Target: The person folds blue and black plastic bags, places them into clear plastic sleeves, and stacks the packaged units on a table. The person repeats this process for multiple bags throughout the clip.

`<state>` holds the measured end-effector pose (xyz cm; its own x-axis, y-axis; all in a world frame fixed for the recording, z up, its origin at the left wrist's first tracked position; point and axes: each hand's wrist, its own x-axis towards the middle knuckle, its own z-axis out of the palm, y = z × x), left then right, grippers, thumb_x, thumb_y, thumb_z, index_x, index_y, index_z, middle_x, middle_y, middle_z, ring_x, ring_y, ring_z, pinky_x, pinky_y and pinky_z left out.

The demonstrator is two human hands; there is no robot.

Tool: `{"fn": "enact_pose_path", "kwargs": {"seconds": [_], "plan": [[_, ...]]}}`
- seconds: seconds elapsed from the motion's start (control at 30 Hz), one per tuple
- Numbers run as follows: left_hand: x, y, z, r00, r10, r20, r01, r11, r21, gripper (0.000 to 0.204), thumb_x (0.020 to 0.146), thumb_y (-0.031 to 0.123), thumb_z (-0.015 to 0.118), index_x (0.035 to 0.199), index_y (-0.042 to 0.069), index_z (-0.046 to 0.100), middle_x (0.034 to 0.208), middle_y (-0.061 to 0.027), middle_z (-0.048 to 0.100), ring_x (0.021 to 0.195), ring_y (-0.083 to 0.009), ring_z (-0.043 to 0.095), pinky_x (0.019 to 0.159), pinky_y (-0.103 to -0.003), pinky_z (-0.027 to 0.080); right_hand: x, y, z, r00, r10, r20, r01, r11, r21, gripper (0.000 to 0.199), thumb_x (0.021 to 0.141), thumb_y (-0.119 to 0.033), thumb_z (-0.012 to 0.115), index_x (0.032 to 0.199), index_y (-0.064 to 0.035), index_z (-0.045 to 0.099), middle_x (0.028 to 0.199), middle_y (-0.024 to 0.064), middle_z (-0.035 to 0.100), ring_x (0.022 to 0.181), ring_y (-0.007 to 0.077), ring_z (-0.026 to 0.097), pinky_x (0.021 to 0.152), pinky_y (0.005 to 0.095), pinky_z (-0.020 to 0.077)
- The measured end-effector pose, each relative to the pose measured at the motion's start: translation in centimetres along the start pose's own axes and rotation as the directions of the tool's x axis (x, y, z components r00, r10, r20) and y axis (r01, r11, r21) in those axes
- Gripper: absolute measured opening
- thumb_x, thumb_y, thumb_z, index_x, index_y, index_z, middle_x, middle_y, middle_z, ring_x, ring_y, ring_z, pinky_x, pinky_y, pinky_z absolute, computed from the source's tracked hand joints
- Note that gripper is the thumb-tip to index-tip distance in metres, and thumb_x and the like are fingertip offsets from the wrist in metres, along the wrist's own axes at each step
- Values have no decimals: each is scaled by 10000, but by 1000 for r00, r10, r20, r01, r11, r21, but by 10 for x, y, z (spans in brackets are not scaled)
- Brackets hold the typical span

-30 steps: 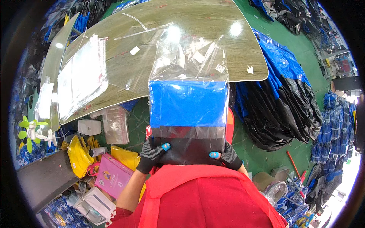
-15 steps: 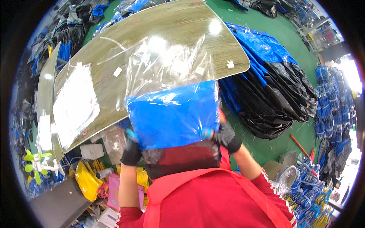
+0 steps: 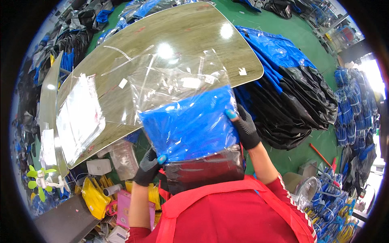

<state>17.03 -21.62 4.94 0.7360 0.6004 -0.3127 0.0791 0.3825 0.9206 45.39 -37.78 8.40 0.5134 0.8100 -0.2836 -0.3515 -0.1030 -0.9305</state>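
A folded blue and black sheet-like item (image 3: pixel 192 127) lies inside a clear plastic bag (image 3: pixel 150 87), held close to my body at the near edge of the table. The bag's loose, unfilled end spreads flat over the tabletop. My left hand (image 3: pixel 148 167), in a dark glove with light blue at the thumb tip, grips the bundle's lower left side where blue meets black. My right hand (image 3: pixel 246 128), gloved the same way, grips its right edge higher up, thumb on top. The fingers underneath are hidden on both sides.
A glossy wood-patterned table (image 3: pixel 113 65) carries a stack of clear plastic bags (image 3: pixel 81 117) at left. Beyond its right side, a large blue and black heap (image 3: pixel 291 93) rests on the green floor. Yellow bags (image 3: pixel 94 193), a pink bag (image 3: pixel 125 208) and a small green fan (image 3: pixel 41 182) stand lower left.
Both hands have shifted: my right hand has slid up the bundle's right edge, my left down to its lower left. The bundle has tilted and moved slightly right; the bag's loose end lies flatter.
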Motion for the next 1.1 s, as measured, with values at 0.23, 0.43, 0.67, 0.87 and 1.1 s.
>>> {"fn": "enact_pose_path", "kwargs": {"seconds": [0.23,0.43,0.67,0.87,1.1], "plan": [[-4,-10,-4,996,21,-85,-16,998,53,723,820,366,729,1387,41,419,1306,-82,540,1181,-215,514,1008,-358,405,1,19,-13,983,184,11,-176,956,-235,513,875,-346,666,1224,15,560,1131,142,638,1061,166,583,909,301,457],[12,-10,-20,974,33,-222,-56,994,-98,629,857,358,692,1341,34,454,1248,-94,563,1100,-203,568,913,-350,485,1,43,-16,966,-90,241,156,950,-272,520,831,-380,724,1103,43,592,944,151,640,934,221,605,855,335,459],[3,-16,-9,992,-109,-65,119,975,187,767,810,486,704,1347,3,448,1266,-95,550,1149,-201,517,983,-344,412,29,9,-7,970,91,225,-75,994,-78,553,847,-368,710,1237,-6,556,1105,82,629,979,156,590,852,312,495],[-9,-27,-13,973,-121,-198,93,985,-145,740,801,501,712,1316,24,477,1204,-84,579,1058,-192,559,912,-332,461,-8,32,10,954,204,221,-177,975,-137,608,795,-426,751,1185,14,598,1060,99,667,992,169,606,907,309,468],[-77,-61,12,904,-359,-233,370,929,1,641,737,287,820,1244,47,509,1086,-42,618,1001,-165,583,861,-329,490,-84,66,-13,913,365,184,-349,930,-115,782,783,-320,784,1382,4,397,1279,123,558,1187,204,521,1024,340,403]]}}
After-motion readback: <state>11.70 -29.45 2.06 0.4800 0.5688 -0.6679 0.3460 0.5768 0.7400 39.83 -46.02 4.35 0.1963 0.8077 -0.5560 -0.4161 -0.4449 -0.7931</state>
